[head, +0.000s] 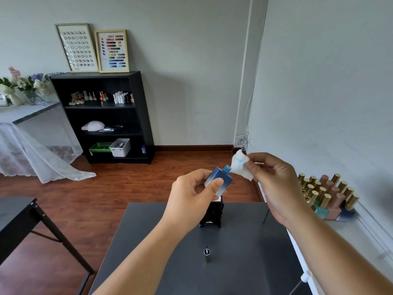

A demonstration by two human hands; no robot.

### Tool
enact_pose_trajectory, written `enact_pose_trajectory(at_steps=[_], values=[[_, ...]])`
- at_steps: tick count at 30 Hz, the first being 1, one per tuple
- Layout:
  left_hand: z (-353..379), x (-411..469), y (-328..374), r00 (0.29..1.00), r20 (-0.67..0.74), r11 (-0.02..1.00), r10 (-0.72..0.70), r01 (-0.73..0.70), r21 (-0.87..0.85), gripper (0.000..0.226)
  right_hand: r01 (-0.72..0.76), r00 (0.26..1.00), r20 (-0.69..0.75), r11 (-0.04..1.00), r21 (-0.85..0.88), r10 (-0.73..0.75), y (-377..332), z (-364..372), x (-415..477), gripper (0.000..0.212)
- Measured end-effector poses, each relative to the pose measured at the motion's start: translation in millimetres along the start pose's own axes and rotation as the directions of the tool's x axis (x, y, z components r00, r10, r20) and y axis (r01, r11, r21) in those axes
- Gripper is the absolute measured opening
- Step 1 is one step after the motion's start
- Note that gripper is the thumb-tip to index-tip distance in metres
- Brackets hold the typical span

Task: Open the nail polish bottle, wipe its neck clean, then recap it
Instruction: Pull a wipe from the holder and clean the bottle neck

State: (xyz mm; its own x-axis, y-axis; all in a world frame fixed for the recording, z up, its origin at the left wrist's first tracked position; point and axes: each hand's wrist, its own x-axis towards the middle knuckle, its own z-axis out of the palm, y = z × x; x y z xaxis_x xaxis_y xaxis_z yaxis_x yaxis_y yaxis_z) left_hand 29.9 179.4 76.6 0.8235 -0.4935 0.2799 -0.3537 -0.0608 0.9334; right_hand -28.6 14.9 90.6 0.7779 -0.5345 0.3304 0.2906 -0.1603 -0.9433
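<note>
My left hand (192, 196) grips a blue square nail polish bottle (219, 179), held tilted above the far edge of the dark table (170, 262). Its threaded neck (228, 168) is bare and points up to the right. My right hand (274, 184) pinches a crumpled white cotton pad (241, 165) with a blue smear, touching the neck's right side. The silver cap (207, 254) stands upright on the table in front of me, brush pointing up.
A black stand (212, 213) sits on the table's far edge under the bottle. Several gold-capped polish bottles (327, 194) line the white ledge on the right. A black shelf (104, 118) stands against the far wall, and another dark table (19, 211) is at the left.
</note>
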Motion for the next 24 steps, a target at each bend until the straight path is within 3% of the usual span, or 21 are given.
enact_pose_trajectory(at_steps=[4, 12, 14, 16, 18, 20, 24], values=[[2, 0, 1, 1.0, -0.002, 1.0, -0.008, 0.008, 0.016, 0.009, 0.091, 0.995, 0.043, 0.988, -0.121, -0.086, -3, 0, -1, 0.023], [2, -1, 1, 0.999, -0.026, 0.988, 0.034, -0.029, 0.153, 0.007, 0.182, 0.946, 0.305, 0.959, -0.219, -0.11, -12, -8, -5, 0.015], [1, -1, 0, 0.997, -0.032, 0.978, 0.067, -0.059, 0.2, 0.012, 0.161, 0.941, 0.323, 0.972, -0.169, -0.1, -14, -10, -6, 0.024], [1, -2, 0, 0.994, -0.019, 0.965, 0.104, -0.097, 0.244, 0.017, 0.133, 0.942, 0.326, 0.98, -0.146, -0.079, -14, -7, -5, 0.015], [1, -3, 0, 0.988, 0.002, 0.948, 0.157, -0.151, 0.28, 0.013, 0.1, 0.949, 0.312, 0.98, -0.172, -0.042, -13, -5, -4, 0.006], [1, -3, 0, 0.972, 0.012, 0.916, 0.233, -0.224, 0.334, 0.007, 0.056, 0.951, 0.309, 0.976, -0.211, 0.012, -11, -5, -3, 0.013], [1, -6, -4, 0.924, 0.051, 0.83, 0.378, -0.363, 0.424, 0.016, -0.034, 0.923, 0.363, 0.964, -0.265, 0.132, -16, -6, -1, 0.012]])
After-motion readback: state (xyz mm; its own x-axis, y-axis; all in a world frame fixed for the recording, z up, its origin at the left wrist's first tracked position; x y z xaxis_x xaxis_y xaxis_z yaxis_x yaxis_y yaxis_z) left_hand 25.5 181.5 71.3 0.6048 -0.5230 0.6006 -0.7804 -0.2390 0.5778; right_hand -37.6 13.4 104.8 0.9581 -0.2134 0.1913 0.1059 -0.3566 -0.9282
